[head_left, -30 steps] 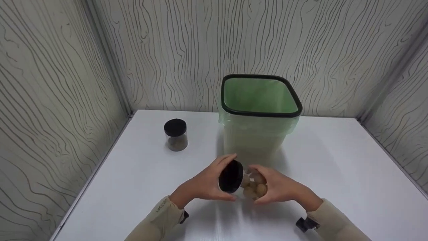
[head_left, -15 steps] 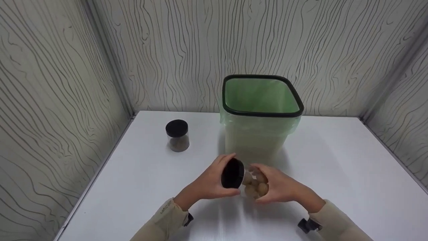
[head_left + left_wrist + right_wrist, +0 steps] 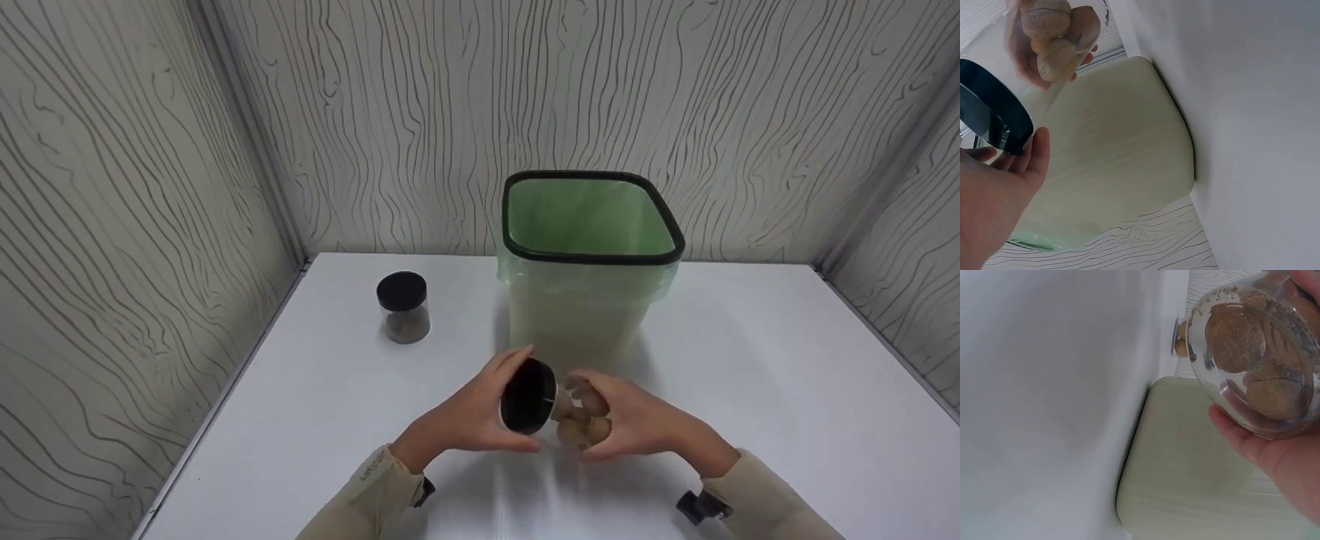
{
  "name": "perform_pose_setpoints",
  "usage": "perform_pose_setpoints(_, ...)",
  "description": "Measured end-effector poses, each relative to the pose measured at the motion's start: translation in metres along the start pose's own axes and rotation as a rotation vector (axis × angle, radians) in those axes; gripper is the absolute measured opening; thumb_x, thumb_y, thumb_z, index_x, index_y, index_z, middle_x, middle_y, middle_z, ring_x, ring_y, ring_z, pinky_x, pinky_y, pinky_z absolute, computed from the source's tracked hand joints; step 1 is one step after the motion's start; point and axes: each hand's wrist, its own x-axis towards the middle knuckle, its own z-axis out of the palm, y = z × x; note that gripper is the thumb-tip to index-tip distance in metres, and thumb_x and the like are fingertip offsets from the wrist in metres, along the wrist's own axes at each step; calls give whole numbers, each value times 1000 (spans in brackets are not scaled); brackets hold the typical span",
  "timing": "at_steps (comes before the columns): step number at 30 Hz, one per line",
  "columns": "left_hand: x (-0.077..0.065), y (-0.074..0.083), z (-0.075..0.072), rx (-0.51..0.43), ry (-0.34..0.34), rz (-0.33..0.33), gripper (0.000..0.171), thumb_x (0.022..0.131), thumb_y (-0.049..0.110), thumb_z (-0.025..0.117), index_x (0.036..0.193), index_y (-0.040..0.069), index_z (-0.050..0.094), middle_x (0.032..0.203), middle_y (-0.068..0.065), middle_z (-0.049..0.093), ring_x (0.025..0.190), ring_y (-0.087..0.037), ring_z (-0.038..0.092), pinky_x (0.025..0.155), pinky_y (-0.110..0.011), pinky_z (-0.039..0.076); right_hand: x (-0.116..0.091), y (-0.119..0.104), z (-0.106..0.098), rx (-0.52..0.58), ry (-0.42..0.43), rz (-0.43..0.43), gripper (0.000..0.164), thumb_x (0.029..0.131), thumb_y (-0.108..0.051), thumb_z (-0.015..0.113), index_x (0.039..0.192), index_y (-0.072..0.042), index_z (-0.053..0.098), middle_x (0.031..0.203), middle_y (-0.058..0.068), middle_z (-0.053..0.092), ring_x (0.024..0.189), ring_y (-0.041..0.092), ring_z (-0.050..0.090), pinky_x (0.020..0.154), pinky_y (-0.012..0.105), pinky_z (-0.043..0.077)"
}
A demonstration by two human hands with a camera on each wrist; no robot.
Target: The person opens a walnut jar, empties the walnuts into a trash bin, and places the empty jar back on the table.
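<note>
A clear jar of walnuts [image 3: 1057, 48] with a black lid [image 3: 528, 396] lies on its side in the air, held between both hands in front of the bin. My left hand [image 3: 480, 420] grips the lid, fingers over the top and thumb below. My right hand [image 3: 641, 420] holds the jar's base end, its fingers and thumb curved round the clear wall. Several walnuts [image 3: 1272, 396] show through the base in the right wrist view, with brown crumbs along the edge. Whether the lid is loose on the jar I cannot tell.
A pale bin [image 3: 577, 322] with a black rim and a green liner [image 3: 592, 214] stands right behind the hands. A second black-lidded jar [image 3: 405, 307] stands upright on the white table [image 3: 337, 420] at the left. Wood-grain panels [image 3: 420, 112] enclose the back and sides.
The jar and both hands have shifted slightly right in the view, as have the bin and the other jar. Walnuts inside the held jar have moved a little. Both hands keep their hold.
</note>
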Motion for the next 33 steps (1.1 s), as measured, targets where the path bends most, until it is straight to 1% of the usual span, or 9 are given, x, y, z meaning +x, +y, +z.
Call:
perform_pose_setpoints(2, 0, 0, -1, 13, -15, 31, 112, 70, 50, 79, 153, 21, 10, 152, -6, 19, 135, -17, 29, 104, -38, 35, 0, 0, 0, 12, -15, -8, 88, 64, -37, 87, 136, -10, 43, 125, -7, 53, 104, 11, 54, 85, 33, 47)
perform_pose_setpoints(5, 0, -1, -2, 44, -16, 82, 110, 70, 42, 82, 152, 19, 12, 151, -7, 21, 133, -17, 33, 102, -35, 36, 0, -2, -1, 15, -30, -4, 89, 63, -35, 88, 136, -9, 43, 125, -8, 52, 105, 10, 54, 86, 33, 47)
perform_pose_setpoints(8, 0, -1, -2, 70, -9, 107, 105, 71, 38, 82, 152, 17, 16, 148, -6, 25, 129, -16, 37, 100, -33, 39, -1, -3, -1, 9, -34, 13, 89, 63, -35, 88, 136, -9, 43, 125, -9, 52, 106, 11, 54, 87, 33, 47)
perform_pose_setpoints(11, 1, -1, -1, 76, -1, 105, 102, 72, 38, 81, 151, 18, 18, 147, -6, 27, 126, -15, 39, 99, -32, 40, -1, -3, -1, 9, -30, 22, 89, 63, -35, 87, 136, -10, 43, 126, -9, 52, 107, 14, 55, 87, 34, 47)
perform_pose_setpoints(14, 1, -1, -1, 65, 12, 91, 101, 72, 39, 80, 151, 19, 20, 145, -5, 28, 124, -14, 41, 98, -31, 41, -2, -4, -1, -5, -15, 7, 90, 63, -33, 88, 137, -8, 42, 127, -7, 52, 107, 16, 55, 87, 35, 47)
perform_pose_setpoints(17, 0, -1, 1, 56, 39, 89, 101, 71, 38, 81, 150, 16, 22, 143, -6, 31, 121, -14, 43, 96, -31, 42, -2, -4, 0, -38, 5, -7, 90, 63, -33, 88, 136, -7, 42, 128, -5, 52, 107, 15, 55, 87, 36, 47)
perform_pose_setpoints(20, 0, 0, 4, 38, 61, 61, 99, 71, 37, 81, 149, 15, 25, 141, -7, 33, 118, -14, 45, 95, -31, 43, -2, -4, 1, -67, 22, -9, 89, 63, -34, 88, 135, -8, 43, 127, -5, 52, 106, 12, 54, 87, 36, 48)
perform_pose_setpoints(27, 0, 0, 10, 19, 91, -38, 94, 74, 47, 76, 149, 19, 26, 139, -3, 37, 115, -14, 46, 93, -34, 44, -4, -1, 2, -98, 52, -11, 93, 63, -42, 86, 137, -10, 41, 126, -6, 53, 102, 9, 55, 83, 33, 49)
perform_pose_setpoints(33, 1, 0, 16, -13, 126, -104, 93, 75, 52, 73, 146, 11, 30, 138, -4, 38, 115, -15, 46, 93, -36, 44, -3, -2, 3, -152, 76, -13, 92, 61, -40, 87, 136, -13, 40, 121, -6, 54, 96, 7, 55, 80, 30, 49)
